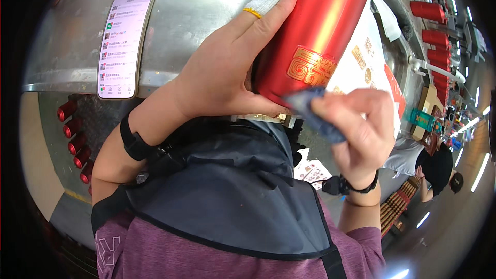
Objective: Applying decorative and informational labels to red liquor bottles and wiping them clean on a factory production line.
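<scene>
A shiny red cylindrical canister (325, 15) with a raised gold pattern near its lower end lies tilted in front of me. My left hand (227, 57) is wrapped round its left side, thumb along the lower end, with a white finger cot edged in yellow on one finger. Pinched in my right hand (361, 129) is a dark blue-grey cloth (315, 111), which touches the canister's lower edge beside the gold pattern. The right hand is a little blurred. Part of the canister's upper end runs out of view.
A lit phone (125, 46) lies on the metal worktable (178, 26) to the left. Sheets with gold decals (364, 62) lie right of the canister. Several red canisters (76, 143) stand below left, others (429, 11) along the right. Another person (439, 173) is at far right.
</scene>
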`<state>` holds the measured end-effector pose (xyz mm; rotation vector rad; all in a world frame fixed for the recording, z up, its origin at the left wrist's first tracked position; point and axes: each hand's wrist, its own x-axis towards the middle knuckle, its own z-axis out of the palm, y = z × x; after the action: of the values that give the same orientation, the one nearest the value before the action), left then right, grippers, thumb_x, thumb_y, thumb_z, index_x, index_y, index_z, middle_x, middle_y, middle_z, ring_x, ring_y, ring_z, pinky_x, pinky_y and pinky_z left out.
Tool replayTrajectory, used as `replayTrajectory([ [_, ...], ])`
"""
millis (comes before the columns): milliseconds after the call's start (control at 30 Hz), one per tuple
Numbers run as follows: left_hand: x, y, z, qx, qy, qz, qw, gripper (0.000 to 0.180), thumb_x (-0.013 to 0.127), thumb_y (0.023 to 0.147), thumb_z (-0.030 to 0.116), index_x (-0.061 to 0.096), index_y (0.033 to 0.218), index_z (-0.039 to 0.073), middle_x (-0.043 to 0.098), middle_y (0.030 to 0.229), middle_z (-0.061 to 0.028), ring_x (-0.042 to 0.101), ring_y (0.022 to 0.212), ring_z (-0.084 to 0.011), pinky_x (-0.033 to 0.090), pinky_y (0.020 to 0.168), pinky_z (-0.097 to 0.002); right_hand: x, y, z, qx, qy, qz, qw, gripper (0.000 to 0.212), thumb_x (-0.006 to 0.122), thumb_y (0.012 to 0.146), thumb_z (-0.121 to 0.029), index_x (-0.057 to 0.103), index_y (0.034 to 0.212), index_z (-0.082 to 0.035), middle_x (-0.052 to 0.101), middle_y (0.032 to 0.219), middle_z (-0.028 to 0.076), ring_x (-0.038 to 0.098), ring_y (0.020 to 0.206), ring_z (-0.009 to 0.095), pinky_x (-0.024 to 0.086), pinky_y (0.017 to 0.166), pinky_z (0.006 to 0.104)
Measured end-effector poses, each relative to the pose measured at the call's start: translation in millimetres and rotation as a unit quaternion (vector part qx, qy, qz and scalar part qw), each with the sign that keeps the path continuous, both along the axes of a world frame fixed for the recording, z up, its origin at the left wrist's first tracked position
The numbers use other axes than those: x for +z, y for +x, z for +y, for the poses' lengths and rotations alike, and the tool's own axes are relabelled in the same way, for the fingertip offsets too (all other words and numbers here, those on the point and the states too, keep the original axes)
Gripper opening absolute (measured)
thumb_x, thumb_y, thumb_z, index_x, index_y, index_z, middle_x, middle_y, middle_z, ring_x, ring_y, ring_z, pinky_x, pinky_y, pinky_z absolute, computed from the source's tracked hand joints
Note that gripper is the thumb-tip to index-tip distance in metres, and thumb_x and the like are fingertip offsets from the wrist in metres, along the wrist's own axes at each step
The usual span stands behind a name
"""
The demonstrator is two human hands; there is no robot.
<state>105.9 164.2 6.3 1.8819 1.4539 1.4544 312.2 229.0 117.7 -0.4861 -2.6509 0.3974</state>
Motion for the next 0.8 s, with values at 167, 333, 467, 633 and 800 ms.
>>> replayTrajectory([
  [167, -0.9, -1.6, -1.8, -0.028, -0.044, -0.006, 0.999, 0.127, 0.094, 0.058, 0.035, 0.021, 0.156, -0.001, 0.055, 0.13, -0.0174, 0.058, 0.1, -0.0332, 0.046, 0.089, -0.0391, 10.7, 15.5, -3.8, -0.035, -0.037, -0.011, 0.999, 0.029, 0.077, 0.069, -0.01, 0.076, 0.098, -0.012, 0.069, 0.087, 0.003, 0.061, 0.077, 0.022, 0.049, 0.068, 0.0333],
  [333, -3.4, 3.3, 3.5, -0.001, 0.007, 0.031, 1.0, 0.122, 0.091, 0.061, 0.04, 0.023, 0.154, -0.002, 0.055, 0.115, -0.0207, 0.057, 0.1, -0.0358, 0.048, 0.089, -0.0423, 7.7, 23.8, -4.8, -0.098, 0.008, 0.004, 0.995, 0.031, 0.074, 0.069, -0.006, 0.075, 0.1, -0.011, 0.069, 0.09, 0.006, 0.061, 0.081, 0.023, 0.049, 0.072, 0.0342],
  [467, -6.5, 7.5, 8.9, 0.009, -0.023, -0.008, 1.0, 0.135, 0.095, 0.054, 0.044, 0.019, 0.155, -0.003, 0.051, 0.139, -0.0181, 0.055, 0.11, -0.0357, 0.045, 0.094, -0.0424, 7.2, 18.4, -6.2, -0.077, 0.059, -0.025, 0.995, 0.036, 0.074, 0.066, -0.007, 0.077, 0.101, -0.014, 0.069, 0.094, 0.005, 0.059, 0.08, 0.022, 0.048, 0.073, 0.0341],
  [633, -32.8, 6.2, 11.7, 0.057, 0.041, 0.093, 0.993, 0.136, 0.095, 0.052, 0.045, 0.02, 0.156, -0.001, 0.04, 0.152, -0.0228, 0.053, 0.121, -0.0397, 0.042, 0.103, -0.0441, 3.0, -2.5, 5.5, -0.04, 0.111, -0.032, 0.993, 0.041, 0.074, 0.063, -0.008, 0.076, 0.104, -0.011, 0.07, 0.098, 0.004, 0.058, 0.08, 0.022, 0.048, 0.07, 0.0332],
  [800, 24.3, 5.0, 12.9, -0.017, -0.082, 0.038, 0.996, 0.135, 0.095, 0.052, 0.045, 0.021, 0.156, 0.0, 0.041, 0.151, -0.0222, 0.053, 0.121, -0.0394, 0.043, 0.104, -0.0443, 13.2, -0.6, -0.6, 0.015, 0.097, -0.083, 0.992, 0.04, 0.071, 0.065, -0.013, 0.076, 0.105, -0.011, 0.07, 0.097, 0.004, 0.057, 0.078, 0.021, 0.048, 0.069, 0.0318],
])
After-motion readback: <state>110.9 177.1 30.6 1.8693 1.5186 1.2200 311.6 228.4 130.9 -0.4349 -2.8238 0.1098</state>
